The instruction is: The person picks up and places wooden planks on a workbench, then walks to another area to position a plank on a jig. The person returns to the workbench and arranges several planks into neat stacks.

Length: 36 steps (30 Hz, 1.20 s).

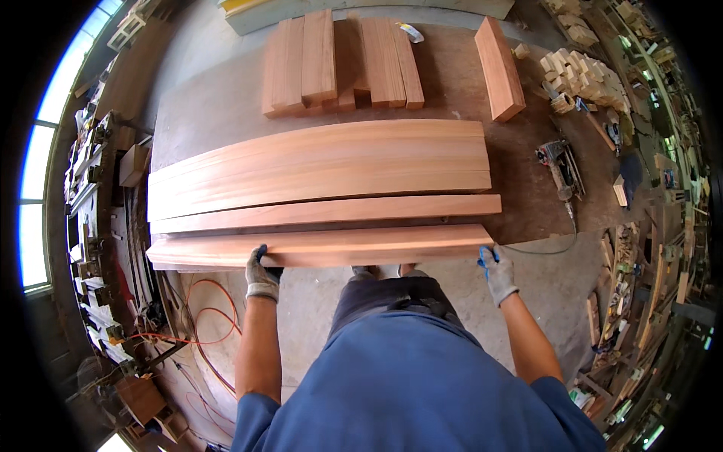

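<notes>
A long reddish-brown wooden beam [361, 242] lies along the near edge of the brown work table, slightly tilted, its two long faces showing. My left hand [262, 274], in a grey glove with dark blue fingertips, grips its near edge left of the middle. At the beam's right end my right hand [498, 274], gloved alike, is closed on the corner. Just beyond lies a narrow wooden board [331, 212], with a thin gap to the beam. Past it, several wide planks [324, 162] sit side by side, their right ends nearly lined up.
Shorter wood blocks [305, 64] are stacked at the back, with a single thick block [500, 71] to their right. A power tool [559, 169] with a cord or hose lies at the right. Small offcuts [584, 79] are heaped behind it. An orange hose [197, 316] loops on the floor at left.
</notes>
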{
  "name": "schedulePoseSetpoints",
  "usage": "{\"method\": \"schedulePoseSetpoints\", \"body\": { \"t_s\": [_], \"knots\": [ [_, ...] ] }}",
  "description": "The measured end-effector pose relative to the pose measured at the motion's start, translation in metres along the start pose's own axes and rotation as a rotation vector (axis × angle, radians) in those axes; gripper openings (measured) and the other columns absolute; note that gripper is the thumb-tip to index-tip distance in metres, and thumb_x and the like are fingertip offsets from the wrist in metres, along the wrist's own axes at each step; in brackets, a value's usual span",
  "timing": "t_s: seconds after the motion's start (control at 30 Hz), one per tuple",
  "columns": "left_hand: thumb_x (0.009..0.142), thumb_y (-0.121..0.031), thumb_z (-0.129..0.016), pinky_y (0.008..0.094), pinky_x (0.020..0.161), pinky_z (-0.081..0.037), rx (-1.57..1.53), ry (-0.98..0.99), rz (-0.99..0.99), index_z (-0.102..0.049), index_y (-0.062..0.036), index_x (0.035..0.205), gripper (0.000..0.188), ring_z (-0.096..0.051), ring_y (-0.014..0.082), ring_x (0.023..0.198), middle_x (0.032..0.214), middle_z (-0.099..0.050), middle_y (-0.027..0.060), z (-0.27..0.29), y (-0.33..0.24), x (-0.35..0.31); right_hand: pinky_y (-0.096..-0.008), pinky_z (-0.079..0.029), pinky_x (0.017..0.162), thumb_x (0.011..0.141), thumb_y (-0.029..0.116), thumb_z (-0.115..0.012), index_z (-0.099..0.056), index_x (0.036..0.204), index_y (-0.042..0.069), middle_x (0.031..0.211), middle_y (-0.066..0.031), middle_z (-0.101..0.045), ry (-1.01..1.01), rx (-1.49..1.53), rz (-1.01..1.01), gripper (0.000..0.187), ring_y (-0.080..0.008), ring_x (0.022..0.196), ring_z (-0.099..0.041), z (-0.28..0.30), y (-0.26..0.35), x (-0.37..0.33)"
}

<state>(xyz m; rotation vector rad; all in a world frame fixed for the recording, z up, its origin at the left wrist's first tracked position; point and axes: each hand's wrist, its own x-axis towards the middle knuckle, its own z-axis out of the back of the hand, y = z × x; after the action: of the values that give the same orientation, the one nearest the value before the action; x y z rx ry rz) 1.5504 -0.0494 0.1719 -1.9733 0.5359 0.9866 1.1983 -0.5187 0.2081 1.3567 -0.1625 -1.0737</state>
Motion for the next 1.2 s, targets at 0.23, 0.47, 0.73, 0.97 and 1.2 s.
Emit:
{"method": "schedulePoseSetpoints", "body": {
  "t_s": [0.23, 0.47, 0.73, 0.97, 1.2],
  "knots": [
    [0.085, -0.005, -0.068, 0.0486, 0.093, -0.057, -0.115, 0.026, 0.008, -0.066, -0.0073, 0.103, 0.018, -0.068, 0.0298, 0.097, 0.105, -0.071, 0.0087, 0.044, 0.022, 0.002, -0.0293, -0.057, 0.081, 0.095, 0.012, -0.072, -0.063, 0.132, 0.001, 0.110, -0.0030, -0.070, -0.064, 0.206, -0.131, 0.039, -0.0104, 0.091, -0.066, -0.011, -0.012, -0.015],
    [0.087, -0.007, -0.071, 0.0492, 0.098, -0.056, -0.104, 0.065, 0.090, -0.069, -0.0064, 0.105, 0.019, -0.069, 0.0311, 0.104, 0.105, -0.074, 0.0109, 0.048, 0.017, -0.012, -0.0289, -0.058, 0.082, 0.092, 0.003, -0.072, -0.060, 0.136, 0.001, 0.112, -0.0035, -0.069, -0.067, 0.211, -0.205, 0.046, -0.0114, 0.093, -0.066, -0.007, -0.004, -0.014],
    [0.075, -0.014, -0.073, 0.0488, 0.107, -0.047, -0.195, 0.542, 0.095, -0.073, -0.0067, 0.096, 0.022, -0.065, 0.0267, 0.112, 0.109, -0.073, 0.0069, 0.088, 0.065, -0.006, -0.0302, -0.056, 0.086, 0.077, -0.006, -0.077, -0.059, 0.126, 0.001, 0.117, -0.0062, -0.067, 0.168, 0.035, -0.121, 0.053, -0.0142, 0.102, -0.065, 0.052, 0.042, -0.009],
    [0.069, -0.017, -0.071, 0.0477, 0.111, -0.043, -0.091, 0.541, 0.007, -0.070, -0.0045, 0.100, 0.033, -0.060, 0.0312, 0.120, 0.116, -0.070, 0.0098, 0.061, 0.063, -0.022, -0.0316, -0.056, 0.086, 0.069, -0.004, -0.085, -0.061, 0.118, 0.000, 0.113, -0.0070, -0.069, 0.097, -0.195, -0.073, 0.054, -0.0161, 0.103, -0.066, 0.074, 0.030, -0.002],
    [0.071, -0.014, -0.069, 0.0478, 0.110, -0.045, -0.147, 0.567, -0.033, -0.072, -0.0077, 0.096, 0.026, -0.061, 0.0278, 0.117, 0.116, -0.072, 0.0079, 0.075, 0.066, -0.009, -0.0305, -0.055, 0.081, 0.068, 0.002, -0.088, -0.063, 0.118, 0.002, 0.108, -0.0049, -0.069, 0.173, -0.166, 0.039, 0.056, -0.0133, 0.098, -0.064, 0.068, 0.013, 0.007]
  ]
}}
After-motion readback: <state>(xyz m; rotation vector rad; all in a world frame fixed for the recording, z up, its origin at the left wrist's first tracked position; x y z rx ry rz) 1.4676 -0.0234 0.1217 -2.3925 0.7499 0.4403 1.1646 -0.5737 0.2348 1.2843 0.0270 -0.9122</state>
